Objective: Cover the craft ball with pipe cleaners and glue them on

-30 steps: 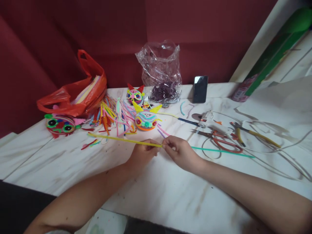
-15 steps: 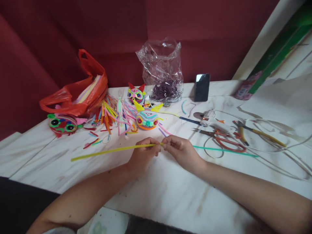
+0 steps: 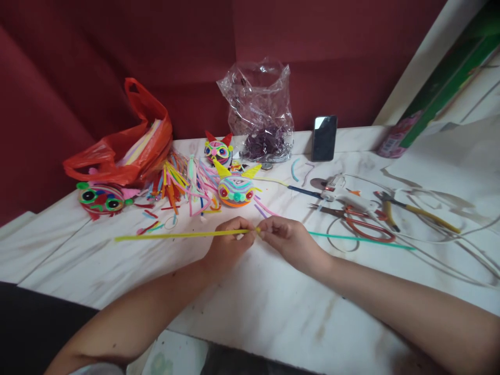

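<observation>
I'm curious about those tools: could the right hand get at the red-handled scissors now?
Probably yes: the scissors lie close by, handles largely uncovered, but the right hand is pinching the yellow strip, so it may need to let go first.

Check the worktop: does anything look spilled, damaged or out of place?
Nothing looks plainly damaged. Untidiest is the right side, where a pale cable loops loosely among the scissors and pliers; small coloured scraps also lie scattered on the left.
</observation>
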A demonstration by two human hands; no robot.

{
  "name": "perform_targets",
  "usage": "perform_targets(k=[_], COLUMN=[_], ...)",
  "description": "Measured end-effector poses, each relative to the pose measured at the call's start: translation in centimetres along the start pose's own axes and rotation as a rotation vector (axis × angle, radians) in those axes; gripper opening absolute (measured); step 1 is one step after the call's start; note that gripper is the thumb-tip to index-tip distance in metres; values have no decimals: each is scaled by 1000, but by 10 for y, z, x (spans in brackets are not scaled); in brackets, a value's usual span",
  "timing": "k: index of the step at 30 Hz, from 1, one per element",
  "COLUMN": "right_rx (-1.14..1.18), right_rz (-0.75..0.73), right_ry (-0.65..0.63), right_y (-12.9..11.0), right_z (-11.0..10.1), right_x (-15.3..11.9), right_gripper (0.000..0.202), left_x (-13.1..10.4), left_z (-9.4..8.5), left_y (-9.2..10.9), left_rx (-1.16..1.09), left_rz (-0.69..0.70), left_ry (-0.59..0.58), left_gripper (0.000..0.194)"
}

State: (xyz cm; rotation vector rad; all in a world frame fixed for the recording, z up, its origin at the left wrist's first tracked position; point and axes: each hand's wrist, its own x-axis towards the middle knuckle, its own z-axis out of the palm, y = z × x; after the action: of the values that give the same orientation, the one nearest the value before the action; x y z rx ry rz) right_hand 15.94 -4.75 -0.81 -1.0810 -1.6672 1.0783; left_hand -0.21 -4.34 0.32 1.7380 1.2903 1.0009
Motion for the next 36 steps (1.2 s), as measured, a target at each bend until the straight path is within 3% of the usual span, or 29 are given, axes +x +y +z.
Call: perform_targets(k=[2, 5, 12, 17, 20, 24, 27, 32, 36], right_rx=[152, 191, -237, -462, -387, -19, 62, -213, -441], right_rz=[71, 57, -191, -371, -289, -19, 28, -168, -364], right_ry=[24, 81, 83, -75, -60, 12, 56, 52, -59], right_y=[2, 3, 0, -1, -2, 0, 1, 2, 0], right_z=[5, 8, -3, -12, -9, 1, 4, -3, -12], right_x=[0, -3, -3, 0, 0, -1, -3, -2, 0], right_gripper=[20, 22, 15, 16, 15, 12, 18, 13, 16], left_x=[-2, -3, 1, 5, 5, 0, -2, 4, 5], left_z=[2, 6, 3, -2, -4, -2, 2, 1, -3], left_y=[0, 0, -5, -7, -4, -2, -3, -5, -7], left_rx=[-116, -148, -83, 118, 193, 92, 13, -27, 103], left_rz=[-44, -53, -37, 124, 199, 122, 79, -16, 92], left_ry=[25, 47, -67, -114, -101, 20, 44, -104, -139], left_gripper=[11, 11, 16, 7, 7, 9, 10, 12, 9])
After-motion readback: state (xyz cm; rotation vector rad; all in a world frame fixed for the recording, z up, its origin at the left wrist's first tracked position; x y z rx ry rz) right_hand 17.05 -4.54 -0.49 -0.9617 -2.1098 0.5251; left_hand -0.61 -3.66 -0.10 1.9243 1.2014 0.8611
